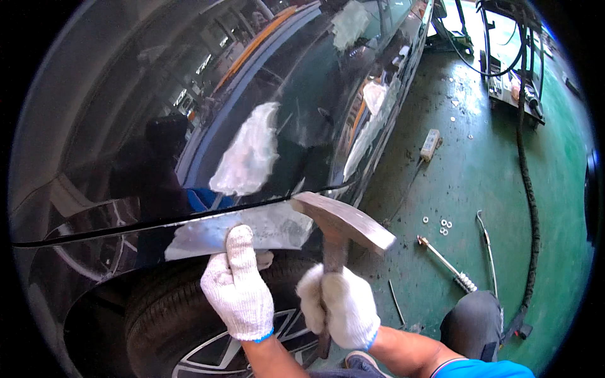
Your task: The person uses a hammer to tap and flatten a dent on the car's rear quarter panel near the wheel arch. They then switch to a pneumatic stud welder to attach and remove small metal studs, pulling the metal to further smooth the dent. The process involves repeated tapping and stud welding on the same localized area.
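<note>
My right hand [343, 305], in a white knit glove, is closed around the handle of a metal body hammer [343, 217]. The hammer's long head is raised beside the bare grey patch [277, 227] on the dark car's fender. My left hand [239, 290], gloved the same way, grips the fender's wheel-arch edge [195, 252]. Its thumb lies flat on the outside of the patch, and the fingers curl under the lip, mostly hidden. Whether they hold anything there cannot be made out. Below is the tyre [154, 321] with a silver-spoked wheel [220, 359].
Dark body panel [302, 120] above bears another bare patch [249, 154]. On the green floor [454, 201] lie a slide-hammer-like rod [444, 261], a hooked rod [487, 249], several washers [445, 223] and a power strip [430, 145]. A thick cable [529, 201] runs down from a cart [513, 94].
</note>
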### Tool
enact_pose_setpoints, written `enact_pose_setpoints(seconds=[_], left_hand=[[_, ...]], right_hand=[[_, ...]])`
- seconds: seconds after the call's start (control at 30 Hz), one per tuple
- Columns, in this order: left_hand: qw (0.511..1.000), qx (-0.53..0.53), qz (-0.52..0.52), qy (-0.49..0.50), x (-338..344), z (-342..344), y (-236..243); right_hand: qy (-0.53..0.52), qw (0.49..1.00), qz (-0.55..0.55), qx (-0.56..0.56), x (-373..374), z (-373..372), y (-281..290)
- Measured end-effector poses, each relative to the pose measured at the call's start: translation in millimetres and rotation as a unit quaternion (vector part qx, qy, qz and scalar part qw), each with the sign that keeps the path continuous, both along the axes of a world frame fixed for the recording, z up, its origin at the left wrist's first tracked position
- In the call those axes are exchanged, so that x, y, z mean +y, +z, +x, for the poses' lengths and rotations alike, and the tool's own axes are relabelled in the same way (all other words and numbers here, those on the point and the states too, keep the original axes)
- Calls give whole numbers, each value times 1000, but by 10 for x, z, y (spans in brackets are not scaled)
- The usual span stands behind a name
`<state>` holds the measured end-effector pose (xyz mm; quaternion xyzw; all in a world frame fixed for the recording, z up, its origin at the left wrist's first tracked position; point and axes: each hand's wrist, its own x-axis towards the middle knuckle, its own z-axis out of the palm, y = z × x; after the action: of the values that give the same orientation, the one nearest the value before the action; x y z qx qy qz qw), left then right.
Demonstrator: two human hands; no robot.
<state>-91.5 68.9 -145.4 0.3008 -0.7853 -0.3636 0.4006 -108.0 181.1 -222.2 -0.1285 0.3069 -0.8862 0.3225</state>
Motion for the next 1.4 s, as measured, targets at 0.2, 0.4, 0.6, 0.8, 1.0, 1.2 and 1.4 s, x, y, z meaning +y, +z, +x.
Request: enact_pose_setpoints(seconds=[0.2,0.4,0.6,0.8,1.0,1.2,1.4], left_hand=[[999,28,18,-12,77,-54,3],[999,29,15,-13,29,-14,-12],[999,30,9,-14,43,-45,-32],[999,39,-17,-8,24,-50,-39],[999,34,7,-4,62,-66,-25],[1000,22,6,-4,43,-38,-2],[1000,24,8,-6,73,-57,11]], right_hand=[[11,996,-35,82,-81,-36,-92],[34,998,-44,-13,57,-10,45],[0,996,-10,85,-52,-53,-63],[32,999,-7,15,143,-31,107],[5,998,-24,57,-94,17,-88],[23,997,-62,36,201,-27,103],[2,989,56,137,-108,-134,-17]])
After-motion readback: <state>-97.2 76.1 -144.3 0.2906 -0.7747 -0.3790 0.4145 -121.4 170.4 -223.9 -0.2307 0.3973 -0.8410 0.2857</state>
